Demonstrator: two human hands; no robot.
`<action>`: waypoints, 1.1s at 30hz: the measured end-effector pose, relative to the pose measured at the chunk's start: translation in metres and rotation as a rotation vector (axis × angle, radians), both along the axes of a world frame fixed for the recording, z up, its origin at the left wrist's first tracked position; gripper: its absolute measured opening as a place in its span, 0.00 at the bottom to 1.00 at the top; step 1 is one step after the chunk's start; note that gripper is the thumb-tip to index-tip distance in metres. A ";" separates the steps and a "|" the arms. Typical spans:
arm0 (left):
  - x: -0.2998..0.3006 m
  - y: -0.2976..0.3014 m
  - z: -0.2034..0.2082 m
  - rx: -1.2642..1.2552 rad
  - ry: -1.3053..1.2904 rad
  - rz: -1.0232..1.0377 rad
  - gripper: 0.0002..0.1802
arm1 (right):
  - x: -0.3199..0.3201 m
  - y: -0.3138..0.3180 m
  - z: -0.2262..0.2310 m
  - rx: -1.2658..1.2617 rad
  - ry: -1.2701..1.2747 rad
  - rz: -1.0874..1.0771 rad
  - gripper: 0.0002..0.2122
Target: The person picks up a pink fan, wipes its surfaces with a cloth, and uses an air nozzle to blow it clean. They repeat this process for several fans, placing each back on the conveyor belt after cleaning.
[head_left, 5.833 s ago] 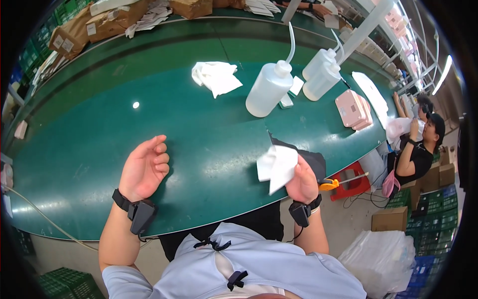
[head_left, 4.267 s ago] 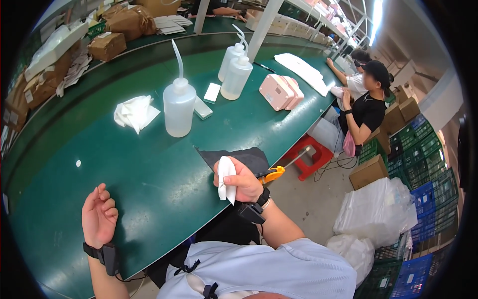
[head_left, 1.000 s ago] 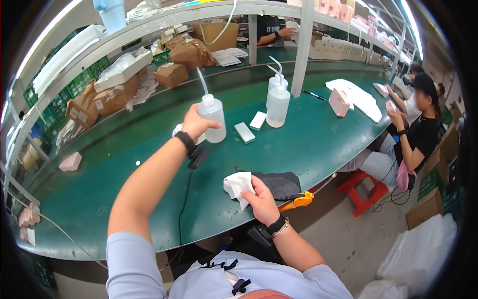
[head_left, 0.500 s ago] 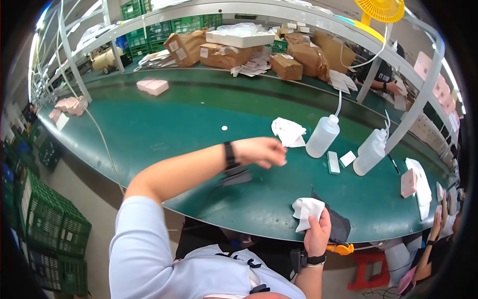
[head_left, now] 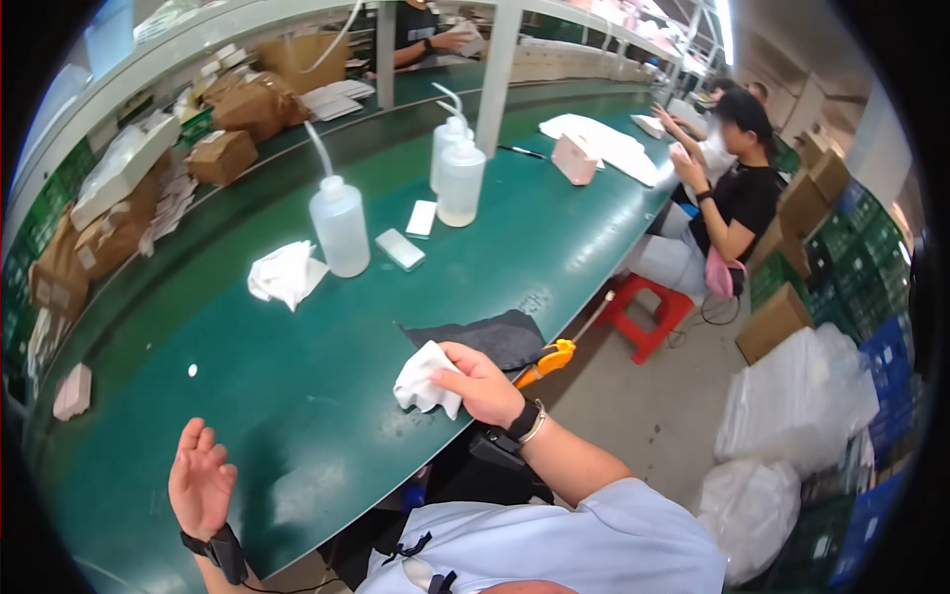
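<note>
Near the dark cloth (head_left: 490, 337), my right hand (head_left: 482, 384) pinches a white cloth (head_left: 426, 381), best held lightly, I judge, while my left hand (head_left: 203, 480) stands empty, half open

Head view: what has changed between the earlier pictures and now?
The left hand has let go of the nearest bottle and drawn back, empty. The bottle shifted left, toward the crumpled cloth. One pink case remains where two stood. The right hand still holds its white cloth.

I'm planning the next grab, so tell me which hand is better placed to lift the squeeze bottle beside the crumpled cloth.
Left, most likely: the left hand is empty, while the right hand holds a white cloth. The squeeze bottle stands upright, apart from both.
</note>
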State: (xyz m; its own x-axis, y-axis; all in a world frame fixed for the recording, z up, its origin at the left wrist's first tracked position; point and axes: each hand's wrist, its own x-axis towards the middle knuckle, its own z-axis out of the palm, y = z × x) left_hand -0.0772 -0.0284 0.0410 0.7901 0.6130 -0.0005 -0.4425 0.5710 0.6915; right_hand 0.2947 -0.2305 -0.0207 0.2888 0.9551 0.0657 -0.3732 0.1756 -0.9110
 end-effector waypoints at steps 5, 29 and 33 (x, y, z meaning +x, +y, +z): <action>-0.003 0.009 -0.014 0.007 -0.260 0.134 0.25 | -0.003 -0.004 0.003 -0.034 -0.024 -0.040 0.14; -0.014 0.015 -0.014 -0.086 -0.452 0.256 0.25 | 0.000 -0.001 0.003 -0.059 -0.018 0.002 0.14; -0.013 0.017 -0.016 -0.101 -0.451 0.251 0.25 | 0.000 -0.001 0.006 -0.064 -0.039 0.013 0.14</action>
